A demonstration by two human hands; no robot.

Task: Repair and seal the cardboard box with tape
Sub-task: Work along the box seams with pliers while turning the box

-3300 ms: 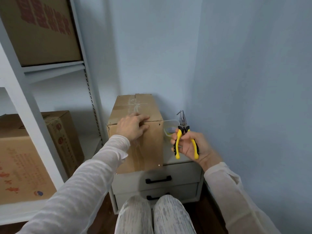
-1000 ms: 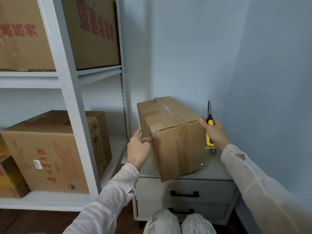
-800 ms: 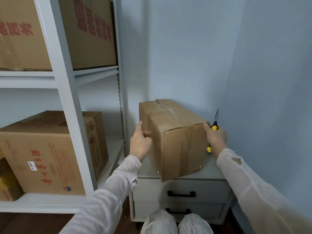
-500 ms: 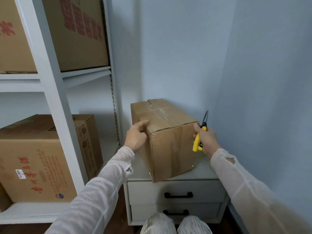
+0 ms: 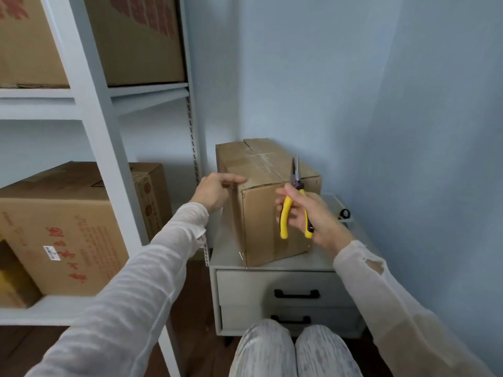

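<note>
A brown cardboard box (image 5: 261,224) stands on a small white drawer cabinet (image 5: 275,284), turned a little so one corner faces me. Old clear tape crosses the seam on its top. My left hand (image 5: 215,190) grips the box's upper left corner, fingers curled over the top edge. My right hand (image 5: 307,213) holds yellow-handled pliers (image 5: 295,202) in front of the box's near face, jaws pointing up, handles spread. A roll of tape is not visible.
A white metal shelving unit (image 5: 95,110) stands at the left with several printed cartons (image 5: 62,227) on it. A clear tray (image 5: 337,208) with a small dark object lies on the cabinet behind my right hand. Blue walls close in behind and right.
My right hand has come off the box's right side and now holds the pliers in front of the near face. My left hand keeps its grip on the upper left corner.
</note>
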